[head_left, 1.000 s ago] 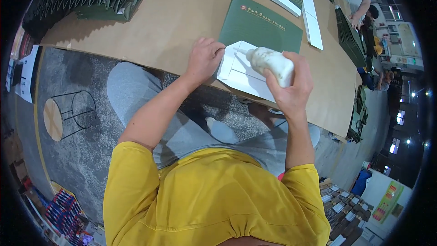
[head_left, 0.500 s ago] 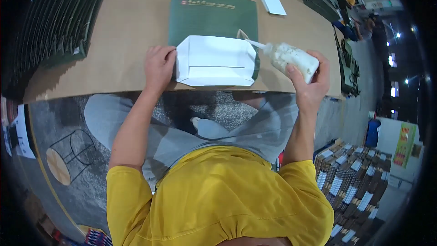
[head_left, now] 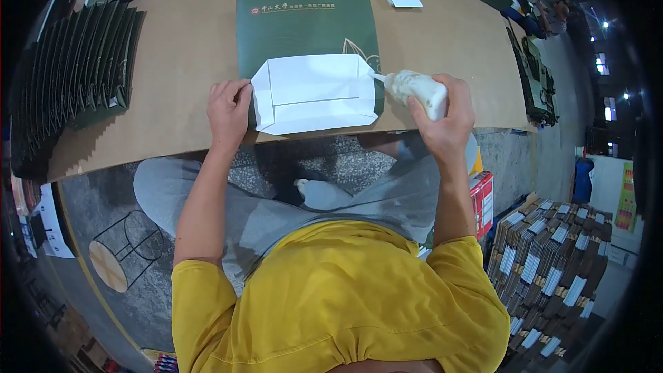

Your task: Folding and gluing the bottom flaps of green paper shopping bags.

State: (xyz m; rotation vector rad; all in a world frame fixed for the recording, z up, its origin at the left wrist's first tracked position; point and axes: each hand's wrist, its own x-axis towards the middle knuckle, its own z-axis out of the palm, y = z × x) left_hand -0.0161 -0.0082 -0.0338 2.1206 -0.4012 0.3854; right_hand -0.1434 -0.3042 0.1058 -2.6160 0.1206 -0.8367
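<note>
A row of dark green bags [head_left: 86,62] was on the left side of the brown counter [head_left: 183,41]. Next came the left hand [head_left: 229,112], touching the left edge of a green bag [head_left: 304,31]; I could not tell if its grip pinched the paper. The green bag lay flat in the middle, with its white folded end [head_left: 318,86] on the near side. The white bottle [head_left: 418,92] leaned, its thin tip [head_left: 378,77] by that end's right edge. The right hand [head_left: 447,119] had its grip clamped around the bottle.
</note>
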